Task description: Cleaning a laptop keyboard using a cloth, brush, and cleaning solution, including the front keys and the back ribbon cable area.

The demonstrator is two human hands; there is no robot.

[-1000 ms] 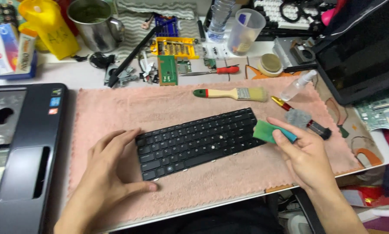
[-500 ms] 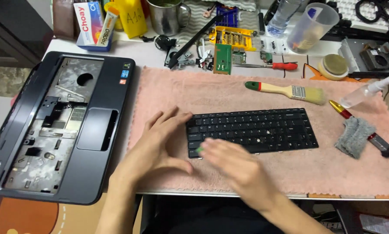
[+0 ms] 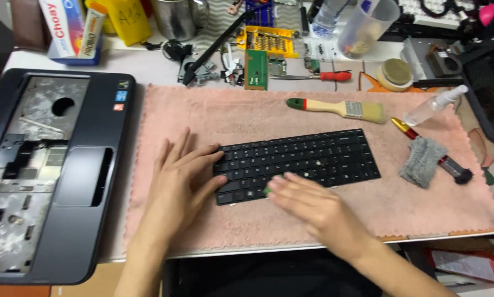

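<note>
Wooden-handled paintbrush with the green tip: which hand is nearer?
Right. The right hand lies on the black keyboard's front edge, below the wooden-handled paintbrush. The left hand holds the keyboard's left end, farther off to the left.

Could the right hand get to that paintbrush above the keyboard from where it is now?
Probably yes. The right hand lies on the keyboard, and the paintbrush rests alone on the pink towel just beyond it, with nothing between.
</note>
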